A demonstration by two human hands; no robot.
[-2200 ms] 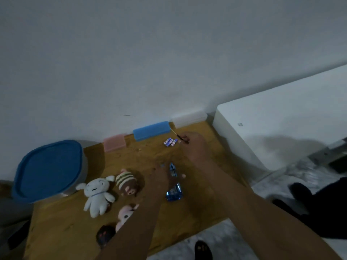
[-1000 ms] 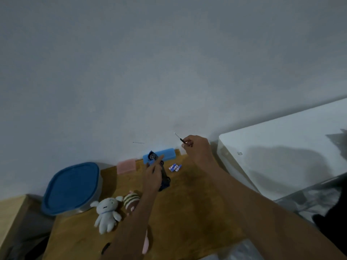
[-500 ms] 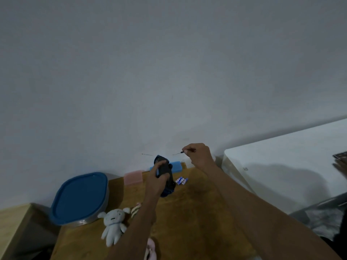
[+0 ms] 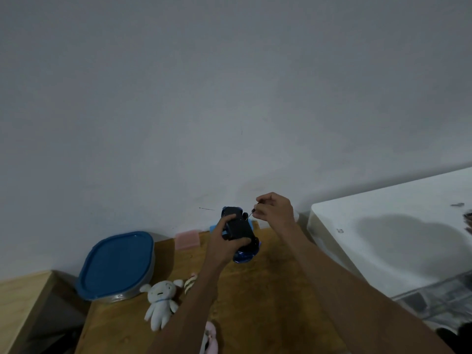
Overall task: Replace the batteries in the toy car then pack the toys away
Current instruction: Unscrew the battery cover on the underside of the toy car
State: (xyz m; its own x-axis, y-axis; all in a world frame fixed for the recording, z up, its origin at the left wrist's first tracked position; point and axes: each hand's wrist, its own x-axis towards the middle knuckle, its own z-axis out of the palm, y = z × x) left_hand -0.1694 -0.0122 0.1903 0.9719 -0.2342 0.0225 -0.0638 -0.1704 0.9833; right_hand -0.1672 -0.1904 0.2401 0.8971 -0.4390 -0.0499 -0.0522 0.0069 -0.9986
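— Holding the toy car (image 4: 240,232) belly-up, is that what my left hand (image 4: 224,245) is doing?

— Yes. Your left grip is wrapped round the car's body, thumb over the dark underside and fingers curled beneath, lifting it clear of the table (image 4: 268,297) with its nose pointing down. Your right hand (image 4: 274,210) pinches a thin screwdriver (image 4: 251,212) between thumb and fingertips, its tip right at the upper edge of the chassis.

— How should I expect the car to behave?

— Judging by its looks, it's a light, hard plastic shell, glossy on the blue side, so it could twist in your palm once the driver pushes. Keep hold across the flanks, off the wheels, which would likely roll under your fingers. The battery cover and its screw are too small and dim to make out, so I can't tell whether the tip is seated.

— And where does everything go afterwards?

— A grey tub with a blue lid (image 4: 116,263) sits at the left rear of the table; the lid is on, so its contents are hidden. I'd guess it's meant for the toys. A white plush (image 4: 161,301) lies just beside it, a striped plush (image 4: 190,282) peeks out near your left forearm, and a pink one (image 4: 210,338) lies closer to you. Against the wall sit a pink block (image 4: 187,240) and a blue one (image 4: 214,228), mostly behind the car.
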